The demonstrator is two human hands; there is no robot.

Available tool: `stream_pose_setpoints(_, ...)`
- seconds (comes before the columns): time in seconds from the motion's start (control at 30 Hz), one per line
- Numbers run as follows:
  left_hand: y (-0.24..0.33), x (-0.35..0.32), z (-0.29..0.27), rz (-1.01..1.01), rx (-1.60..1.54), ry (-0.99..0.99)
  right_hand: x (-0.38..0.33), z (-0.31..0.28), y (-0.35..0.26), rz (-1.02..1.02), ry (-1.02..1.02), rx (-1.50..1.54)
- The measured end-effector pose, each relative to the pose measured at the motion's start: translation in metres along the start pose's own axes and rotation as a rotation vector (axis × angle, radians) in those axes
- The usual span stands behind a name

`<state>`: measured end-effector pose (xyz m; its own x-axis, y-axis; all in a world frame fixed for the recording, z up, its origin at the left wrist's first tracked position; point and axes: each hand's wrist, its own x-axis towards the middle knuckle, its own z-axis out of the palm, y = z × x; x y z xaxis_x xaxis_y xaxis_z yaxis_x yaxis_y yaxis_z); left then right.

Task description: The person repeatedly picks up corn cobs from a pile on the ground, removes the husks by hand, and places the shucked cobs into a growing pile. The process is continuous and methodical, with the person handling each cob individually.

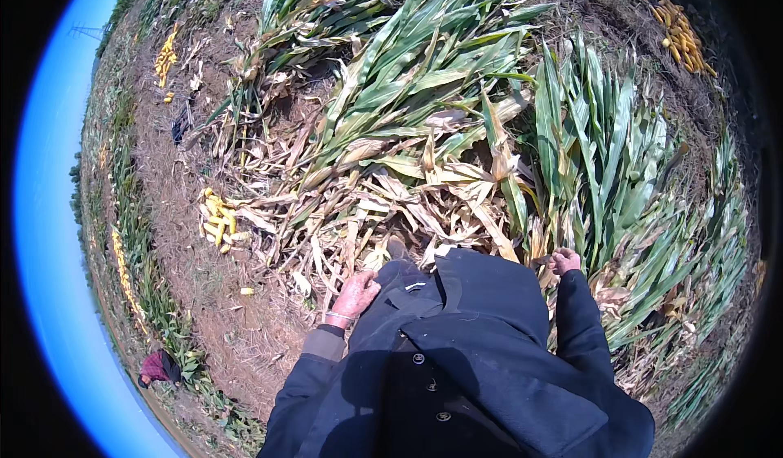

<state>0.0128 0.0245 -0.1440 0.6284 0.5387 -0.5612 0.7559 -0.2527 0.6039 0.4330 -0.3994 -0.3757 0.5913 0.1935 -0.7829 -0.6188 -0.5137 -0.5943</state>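
My left hand rests by my left thigh with its back turned up; the fingers look loosely stretched, and nothing shows in them. At the edge of the cut corn stalks, my right hand is closed, its fingers curled beside a dry brown leaf; what they grip is too small to make out. Long green corn leaves stand just beyond that hand. Pale dry husks and leaves lie in a heap in front of my legs. One shoe pokes out among them.
Husked yellow corn cobs are piled on the soil at the left, with a single cob nearer me. Other cob piles lie far right and far left. A dark bag-like thing sits far left. Another person bends down at lower left.
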Motion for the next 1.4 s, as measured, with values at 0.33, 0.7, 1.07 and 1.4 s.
stream_pose_setpoints(0.33,-0.205,-0.010,0.052,-0.482,-0.679,0.123,0.005,0.103,-0.098,-0.082,-0.065,-0.404)
stream_pose_setpoints(0.7,-0.458,0.060,0.103,-0.862,-0.884,0.081,-0.031,0.306,0.018,0.138,-0.430,-0.695)
stream_pose_setpoints(1.07,-0.647,0.376,0.042,-0.361,-0.064,0.121,-0.020,0.331,0.148,0.147,-0.383,-1.108)
stream_pose_setpoints(1.4,-0.583,0.647,-0.041,-0.132,0.661,0.142,-0.025,0.382,0.209,-0.007,-0.264,-1.224)
